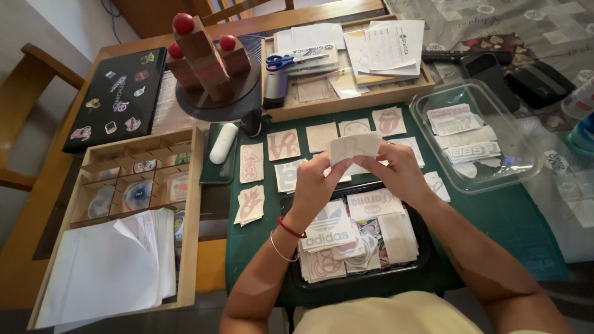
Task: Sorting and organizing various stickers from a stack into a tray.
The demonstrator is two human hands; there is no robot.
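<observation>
1. Head view looks down on a green cutting mat [513,216] laid on a wooden table; both hands meet above its middle.
2. Left hand [314,179] and right hand [396,170] each pinch one pale sticker sheet [352,148] by its lower edge, fingers closed on it; the sheet is held up off the mat, just above the black tray [427,260].
3. Black tray sits at the near edge of the mat and is heaped with a stack of stickers [356,238], overlapping and unsorted as far as I can tell; by that measure much is left.
4. Laid-out stickers [283,145] lie flat and apart in loose rows on the mat beyond the hands, roughly a dozen; these look already dealt with.
5. Clear plastic tub [526,167] to the right holds a few more stickers in a small pile; whether they are done or waiting, I cannot tell.
6. Wooden compartment box [195,204] at the left holds round stickers in some cells and a thick sheaf of white paper [111,266] in its near part; neither hand is near it.
7. Blue-handled scissors [291,60] rest in a wooden tray [346,102] at the far side, untouched; my judgement is that the work is somewhere in its first half.
</observation>
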